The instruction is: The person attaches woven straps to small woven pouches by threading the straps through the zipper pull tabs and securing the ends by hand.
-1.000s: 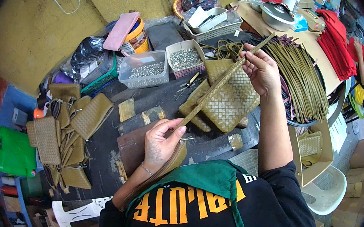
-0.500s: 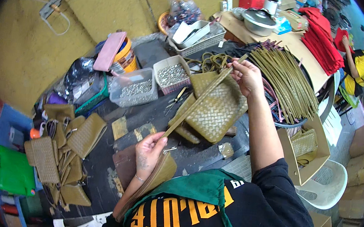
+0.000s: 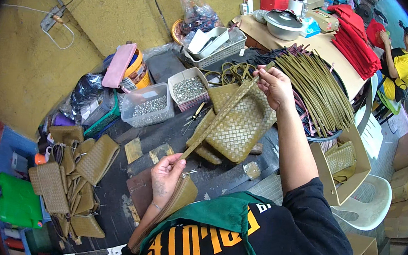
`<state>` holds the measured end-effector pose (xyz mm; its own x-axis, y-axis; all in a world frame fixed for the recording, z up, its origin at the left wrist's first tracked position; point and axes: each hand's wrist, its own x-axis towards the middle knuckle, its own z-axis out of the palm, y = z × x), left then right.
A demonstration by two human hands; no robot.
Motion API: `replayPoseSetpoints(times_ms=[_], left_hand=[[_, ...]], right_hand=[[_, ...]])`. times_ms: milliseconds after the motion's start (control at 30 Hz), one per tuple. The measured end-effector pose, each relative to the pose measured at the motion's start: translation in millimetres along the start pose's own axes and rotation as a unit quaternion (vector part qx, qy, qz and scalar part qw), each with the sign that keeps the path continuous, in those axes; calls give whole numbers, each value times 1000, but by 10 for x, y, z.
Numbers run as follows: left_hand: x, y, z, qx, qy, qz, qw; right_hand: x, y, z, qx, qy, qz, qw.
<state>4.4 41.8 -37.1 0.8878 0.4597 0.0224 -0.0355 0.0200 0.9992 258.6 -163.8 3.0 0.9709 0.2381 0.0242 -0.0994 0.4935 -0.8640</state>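
A long olive strap is stretched slantwise between my two hands. My left hand pinches its lower end, and my right hand grips it close to the upper end, thumb against fingers. Behind the strap lies an olive woven pouch, partly covered by it. Beside my left wrist is another olive pouch with a metal zipper pull at its top; my forearm and the green apron hide part of it.
Olive pouches pile up at the left. Bins of metal fittings and pliers lie beyond my left hand. At the right are bundled olive strips, a cardboard box and a white chair. Another person sits farther off.
The view has shifted slightly. Both hands keep their grip on the strap, which now shows more of its textured face. The other person's hands and red cloth have moved a little.
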Motion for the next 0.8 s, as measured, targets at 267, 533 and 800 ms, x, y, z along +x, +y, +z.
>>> replayPoseSetpoints(times_ms=[267, 533, 800], left_hand=[[-51, 17, 25, 5, -3, 13, 1000], [-12, 112, 62, -83, -121, -72, 987], [-51, 438, -115, 164, -323, -7, 932]], right_hand=[[-40, -37, -65, -49, -10, -29, 998], [26, -273, -52, 204, -232, -60, 949], [-421, -302, 517, 72, -235, -106, 963]])
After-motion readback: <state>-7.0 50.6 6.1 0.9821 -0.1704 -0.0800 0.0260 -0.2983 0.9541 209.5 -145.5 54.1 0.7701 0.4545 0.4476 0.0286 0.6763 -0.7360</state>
